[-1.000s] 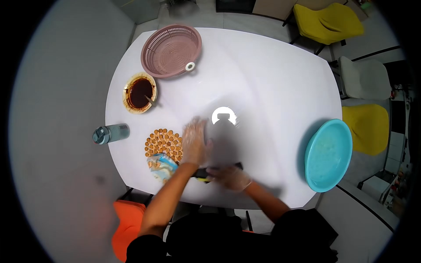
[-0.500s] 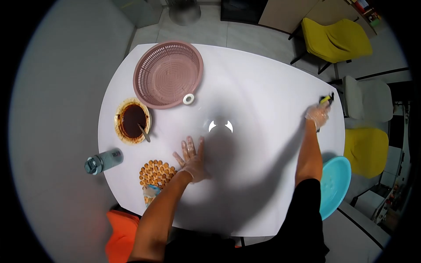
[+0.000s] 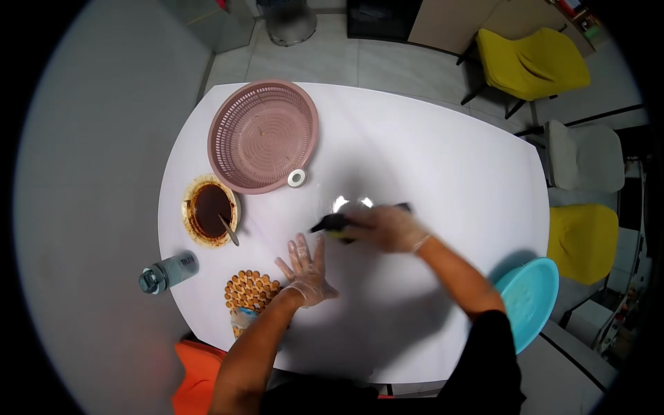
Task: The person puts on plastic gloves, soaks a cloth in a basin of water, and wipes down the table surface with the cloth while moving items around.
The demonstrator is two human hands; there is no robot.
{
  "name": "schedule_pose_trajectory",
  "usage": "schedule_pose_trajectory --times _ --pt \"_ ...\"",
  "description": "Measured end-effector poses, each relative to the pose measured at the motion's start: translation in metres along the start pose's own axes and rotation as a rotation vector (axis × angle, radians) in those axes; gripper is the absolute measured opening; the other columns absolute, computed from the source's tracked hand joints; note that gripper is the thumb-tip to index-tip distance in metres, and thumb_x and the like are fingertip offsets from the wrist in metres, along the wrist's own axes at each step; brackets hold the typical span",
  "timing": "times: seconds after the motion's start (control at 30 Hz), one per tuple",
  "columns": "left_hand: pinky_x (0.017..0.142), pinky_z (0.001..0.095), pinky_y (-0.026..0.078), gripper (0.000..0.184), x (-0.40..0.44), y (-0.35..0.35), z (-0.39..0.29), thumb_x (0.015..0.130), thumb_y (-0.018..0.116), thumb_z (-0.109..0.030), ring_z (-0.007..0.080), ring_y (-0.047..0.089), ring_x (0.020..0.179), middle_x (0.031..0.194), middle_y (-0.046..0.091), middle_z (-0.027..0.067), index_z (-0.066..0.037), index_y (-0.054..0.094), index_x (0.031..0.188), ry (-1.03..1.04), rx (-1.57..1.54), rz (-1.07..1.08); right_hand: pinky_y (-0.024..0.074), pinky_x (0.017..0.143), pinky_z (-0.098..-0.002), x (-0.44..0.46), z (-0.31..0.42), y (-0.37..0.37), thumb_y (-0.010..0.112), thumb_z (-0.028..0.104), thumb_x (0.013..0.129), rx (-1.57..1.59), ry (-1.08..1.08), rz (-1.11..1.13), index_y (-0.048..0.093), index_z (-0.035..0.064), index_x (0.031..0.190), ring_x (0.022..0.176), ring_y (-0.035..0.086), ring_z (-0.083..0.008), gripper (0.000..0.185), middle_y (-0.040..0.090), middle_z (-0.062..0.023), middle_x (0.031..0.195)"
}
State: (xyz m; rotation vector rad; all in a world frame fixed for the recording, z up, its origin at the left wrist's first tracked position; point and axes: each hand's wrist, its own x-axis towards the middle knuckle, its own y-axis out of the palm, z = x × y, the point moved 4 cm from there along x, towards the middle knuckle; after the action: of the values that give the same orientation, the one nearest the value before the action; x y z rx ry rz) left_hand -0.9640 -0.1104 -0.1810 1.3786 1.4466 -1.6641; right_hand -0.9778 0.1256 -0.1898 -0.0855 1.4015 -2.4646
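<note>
Right hand (image 3: 393,229) now over the middle of the white, smooth table (image 3: 477,166); half a second ago, by its right edge

Your right hand, clear-gloved, curls round a black, elongated tool with a yellow patch (image 3: 334,223). Blurred; can't tell if it meets the tabletop. Judgement: light, stiff, slippery through thin plastic; hold mid-body, away from the narrow end. Your left hand (image 3: 309,282), also gloved, is spread, fingertips near that end: nearest obstruction. Beside your left wrist: clustered small, round, brown pieces (image 3: 250,287) and a crumpled blue-and-white packet (image 3: 243,319). Farther off: cream bowl of dark liquid (image 3: 189,221), round pink perforated basket (image 3: 225,131), turquoise basin (image 3: 532,297) at right.
</note>
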Motion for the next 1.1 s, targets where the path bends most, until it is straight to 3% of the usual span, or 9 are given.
schedule_pose_trajectory --times 0.07,0.13,0.23,0.33,0.47,0.63,0.73,0.93,1.1 --pt "0.115 0.0764 -0.007 0.137 0.001 -0.002 0.001 0.079 0.08 -0.05 0.0522 -0.026 0.152 0.165 -0.028 0.0318 -0.016 -0.022 0.163 -0.001 -0.007 0.013 0.056 0.086 -0.0435 -0.018 -0.069 -0.012 0.054 0.011 0.098 -0.285 -0.034 -0.039 0.062 0.0114 0.138 0.091 0.068 -0.0336 0.041 0.072 -0.0144 0.114" --pt "0.115 0.0764 -0.007 0.132 0.003 -0.002 0.003 0.081 0.077 -0.048 0.0519 -0.026 0.152 0.165 -0.028 0.0317 -0.015 -0.021 0.164 0.003 -0.013 0.023 0.0569 0.084 -0.0478 -0.024 -0.155 -0.065 0.055 0.009 0.095 -0.389 0.578 -0.355 0.061 0.0098 0.138 0.092 0.068 -0.0362 0.043 0.073 -0.0151 0.1" --pt "0.115 0.0759 -0.007 0.127 0.0 -0.006 0.005 0.083 0.073 -0.046 0.0516 -0.026 0.152 0.165 -0.028 0.0312 -0.016 -0.02 0.164 0.024 -0.044 0.039 0.0556 0.097 -0.0467 -0.032 -0.242 -0.104 0.056 0.013 0.097 -0.578 0.89 -0.863 0.06 0.007 0.138 0.112 0.068 -0.0342 0.041 0.067 -0.0166 0.131" --pt "0.115 0.0756 -0.007 0.127 0.008 0.005 0.011 0.084 0.072 -0.051 0.0516 -0.026 0.152 0.165 -0.027 0.031 -0.016 -0.02 0.164 0.033 -0.029 0.019 0.0545 0.101 -0.0447 0.022 -0.216 -0.097 0.059 0.015 0.097 -0.457 1.114 -0.958 0.061 0.0083 0.138 0.114 0.068 -0.0338 0.042 0.06 -0.0165 0.145" --pt "0.116 0.0763 -0.005 0.128 0.006 0.005 0.012 0.086 0.071 -0.056 0.0516 -0.025 0.153 0.165 -0.027 0.0307 -0.017 -0.022 0.164 0.036 0.008 0.032 0.0542 0.101 -0.0447 0.131 -0.126 -0.05 0.06 0.014 0.095 -0.5 0.551 -0.697 0.064 0.0107 0.137 0.116 0.065 -0.0321 0.043 0.059 -0.0142 0.146" --pt "0.116 0.0763 -0.002 0.129 0.002 0.004 0.006 0.085 0.075 -0.051 0.051 -0.023 0.154 0.167 -0.026 0.0284 -0.019 -0.024 0.163 0.005 0.039 -0.007 0.0576 0.086 -0.0446 0.096 -0.013 0.027 0.065 0.006 0.085 -0.292 0.2 -0.663 0.07 0.0156 0.132 0.096 0.068 -0.0315 0.048 0.058 -0.012 0.147" --pt "0.116 0.0764 0.0 0.141 0.005 0.008 0.008 0.078 0.083 -0.054 0.0528 -0.023 0.153 0.166 -0.027 0.0298 -0.019 -0.024 0.163 0.011 0.043 -0.074 0.0536 0.08 -0.0439 0.009 0.05 0.061 0.068 0.008 0.082 -0.184 0.124 -0.496 0.07 0.0173 0.131 0.08 0.061 -0.0285 0.049 0.055 -0.0048 0.149" --pt "0.12 0.0712 -0.006 0.132 -0.008 0.005 0.004 0.081 0.08 -0.039 0.0423 -0.021 0.157 0.17 -0.023 0.0201 -0.028 -0.023 0.163 -0.004 -0.057 -0.185 0.0531 0.079 -0.0426 -0.189 0.17 0.151 0.067 0.01 0.084 -0.026 0.544 -0.198 0.071 0.018 0.128 0.084 0.063 -0.0304 0.045 0.055 -0.0077 0.148" --pt "0.124 0.0658 0.008 0.102 0.019 0.001 0.02 0.092 0.073 -0.048 0.0414 0.003 0.159 0.173 -0.003 0.0203 -0.02 0.01 0.166 0.184 -0.218 -0.264 0.0526 0.084 -0.0427 -0.252 0.198 0.168 0.063 0.012 0.089 -0.108 -0.023 0.2 0.068 0.02 0.131 0.089 0.066 -0.0297 0.043 0.06 -0.0094 0.143"
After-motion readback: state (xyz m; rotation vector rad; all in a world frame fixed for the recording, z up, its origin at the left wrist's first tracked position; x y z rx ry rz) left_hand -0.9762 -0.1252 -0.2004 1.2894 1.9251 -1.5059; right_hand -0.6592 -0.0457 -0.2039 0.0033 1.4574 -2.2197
